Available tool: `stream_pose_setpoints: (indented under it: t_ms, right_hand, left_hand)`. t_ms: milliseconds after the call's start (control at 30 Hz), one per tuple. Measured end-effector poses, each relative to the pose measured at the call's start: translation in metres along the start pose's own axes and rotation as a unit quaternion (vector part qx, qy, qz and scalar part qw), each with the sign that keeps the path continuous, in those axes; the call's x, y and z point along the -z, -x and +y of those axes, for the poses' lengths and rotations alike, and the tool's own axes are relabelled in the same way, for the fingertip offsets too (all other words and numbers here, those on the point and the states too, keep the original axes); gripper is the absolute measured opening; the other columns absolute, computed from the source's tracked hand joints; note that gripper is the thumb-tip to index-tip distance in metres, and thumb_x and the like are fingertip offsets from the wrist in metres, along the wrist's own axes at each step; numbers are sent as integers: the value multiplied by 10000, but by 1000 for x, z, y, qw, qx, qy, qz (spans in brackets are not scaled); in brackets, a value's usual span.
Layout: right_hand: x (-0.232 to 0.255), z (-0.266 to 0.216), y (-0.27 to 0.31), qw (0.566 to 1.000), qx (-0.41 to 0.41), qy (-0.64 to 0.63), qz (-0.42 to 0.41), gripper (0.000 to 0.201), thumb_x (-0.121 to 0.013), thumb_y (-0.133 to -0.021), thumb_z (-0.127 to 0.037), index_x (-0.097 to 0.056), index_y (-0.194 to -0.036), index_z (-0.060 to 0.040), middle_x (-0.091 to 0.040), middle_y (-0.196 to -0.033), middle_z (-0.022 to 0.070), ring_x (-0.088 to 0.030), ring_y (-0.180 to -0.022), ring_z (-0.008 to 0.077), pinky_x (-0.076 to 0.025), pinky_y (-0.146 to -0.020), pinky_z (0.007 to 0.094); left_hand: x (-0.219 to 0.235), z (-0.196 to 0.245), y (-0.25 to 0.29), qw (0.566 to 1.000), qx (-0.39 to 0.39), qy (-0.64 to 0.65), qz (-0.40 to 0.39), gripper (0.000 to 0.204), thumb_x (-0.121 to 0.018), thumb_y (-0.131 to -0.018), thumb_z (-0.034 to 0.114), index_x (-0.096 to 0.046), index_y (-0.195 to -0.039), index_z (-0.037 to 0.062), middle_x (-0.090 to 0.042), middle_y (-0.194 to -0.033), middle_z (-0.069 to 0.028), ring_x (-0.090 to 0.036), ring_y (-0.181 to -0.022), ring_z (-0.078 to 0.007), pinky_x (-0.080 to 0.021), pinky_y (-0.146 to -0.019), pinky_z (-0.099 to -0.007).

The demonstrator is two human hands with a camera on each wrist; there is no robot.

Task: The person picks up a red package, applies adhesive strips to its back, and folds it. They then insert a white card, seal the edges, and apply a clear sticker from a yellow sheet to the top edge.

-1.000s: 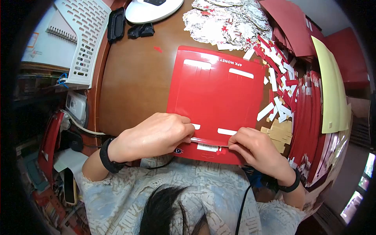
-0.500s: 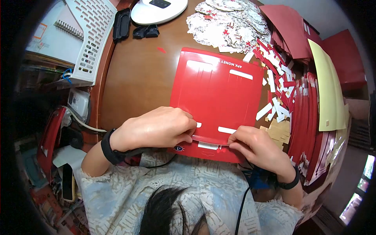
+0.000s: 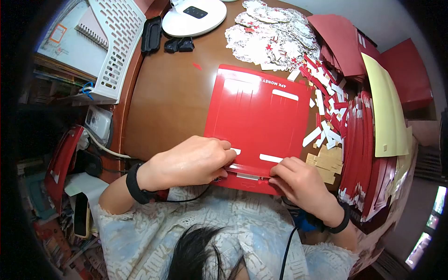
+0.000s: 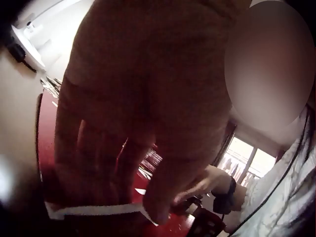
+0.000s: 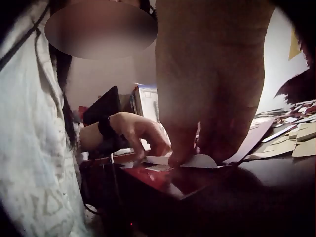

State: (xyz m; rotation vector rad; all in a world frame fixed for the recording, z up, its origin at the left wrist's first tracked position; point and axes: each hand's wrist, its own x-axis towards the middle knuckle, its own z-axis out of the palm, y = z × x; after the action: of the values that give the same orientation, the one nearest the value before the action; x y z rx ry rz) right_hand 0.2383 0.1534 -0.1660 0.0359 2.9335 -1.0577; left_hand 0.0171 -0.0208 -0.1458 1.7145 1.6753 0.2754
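A flat red cardboard packet (image 3: pixel 261 116) printed "4PK MONEY" upside down, with white cut-out slots, lies in front of me. Along its near side, a raised red edge stands over a lower red strip (image 3: pixel 252 185) that bears a partly covered white label (image 3: pixel 247 176). My left hand (image 3: pixel 191 161) pinches this edge at its left part, thumb below and fingers on top. At the right part, my right hand (image 3: pixel 303 184) pinches the same edge. The right wrist view shows the white underside (image 5: pixel 202 161) of the edge at the right fingertips.
Scraps of white and red card (image 3: pixel 326 107) lie right of the packet, with tan pieces (image 3: pixel 326 163) nearer. Behind are stacked white cut-outs (image 3: pixel 275 39). A row of red packets (image 3: pixel 357 149) and a yellow sheet (image 3: pixel 385 107) border the right; a white rack (image 3: pixel 116 60) borders the left.
The raised edge has come down toward the near strip, covering more of the white label and the round badge. Both hands keep their pinch. The whole head view has shifted slightly.
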Motion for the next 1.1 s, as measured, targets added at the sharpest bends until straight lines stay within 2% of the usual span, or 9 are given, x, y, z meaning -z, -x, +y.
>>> stream_pose_setpoints:
  t_ms: [367, 633, 733, 767, 800, 833, 900, 933, 1100]
  right_hand:
    - [-5, 8, 1, 999, 0, -34, -7, 157, -699, -881, -94, -602, -984, -26, -575, -896, 136, -598, -863, 324, -505, -748, 428]
    - [-4, 6, 7, 999, -13, -28, -13, 162, -692, -899, -126, -609, -998, -28, -591, -929, 136, -614, -911, 331, -518, -790, 426]
    - [7, 0, 9, 1000, -11, -25, -11, 216, -708, -895, -153, -623, -1046, -24, -609, -1009, 142, -618, -979, 334, -526, -830, 406]
    - [12, -3, 10, 999, -6, -32, -1, 254, -720, -890, -168, -630, -1074, -19, -619, -1063, 149, -619, -1022, 336, -529, -855, 393]
    - [18, -4, 12, 999, -22, -4, 41, 359, -737, -882, -156, -611, -1185, -10, -592, -1239, 175, -603, -1128, 333, -527, -906, 371]
    - [20, -4, 11, 999, -20, -1, 41, 359, -737, -882, -156, -611, -1185, -10, -592, -1239, 175, -603, -1128, 333, -527, -906, 371]
    - [24, 1, 11, 968, -154, -87, 178, 452, -730, -886, -117, -556, -1286, 3, -522, -1368, 195, -579, -1202, 315, -526, -922, 369]
    - [21, 13, 13, 966, -157, -116, 171, 556, -705, -900, -68, -464, -1396, 4, -425, -1477, 202, -552, -1251, 302, -530, -940, 373]
    - [5, 31, 12, 930, -185, -260, 184, 657, -674, -911, -13, -352, -1484, -5, -301, -1559, 218, -510, -1300, 311, -513, -1011, 380]
  left_hand:
    - [-4, -25, -9, 996, -50, 63, -44, 184, -697, -883, 164, -597, -928, 16, -621, -898, -160, -640, -887, -378, -511, -746, -472]
    - [-7, -15, -2, 999, -43, 3, 1, 214, -700, -893, 220, -622, -962, 33, -632, -900, -139, -648, -879, -368, -525, -737, -460]
    - [23, -6, 3, 997, -25, 10, -75, 279, -690, -918, 298, -645, -1010, 38, -672, -979, -139, -668, -931, -344, -544, -765, -439]
    - [31, -12, 5, 997, -14, 56, -50, 249, -682, -934, 276, -656, -1024, 45, -680, -999, -135, -678, -925, -318, -546, -776, -411]
    - [36, -24, 6, 997, -10, 68, 45, 240, -671, -943, 242, -645, -1063, 36, -676, -1023, -133, -679, -924, -296, -549, -782, -395]
    - [36, -38, 5, 987, -5, 81, 139, 237, -661, -951, 208, -633, -1102, 27, -671, -1046, -131, -680, -923, -274, -551, -789, -378]
    - [35, -58, 1, 945, 98, 98, 298, 286, -626, -974, 142, -561, -1212, -2, -653, -1070, -145, -663, -928, -223, -556, -777, -342]
    - [43, -56, -2, 929, 188, 198, 249, 343, -597, -999, 120, -478, -1288, -20, -622, -1150, -158, -650, -952, -201, -570, -763, -321]
    - [31, -60, -12, 884, 189, 345, 254, 494, -608, -999, 100, -361, -1410, -20, -580, -1116, -120, -638, -927, -141, -585, -712, -272]
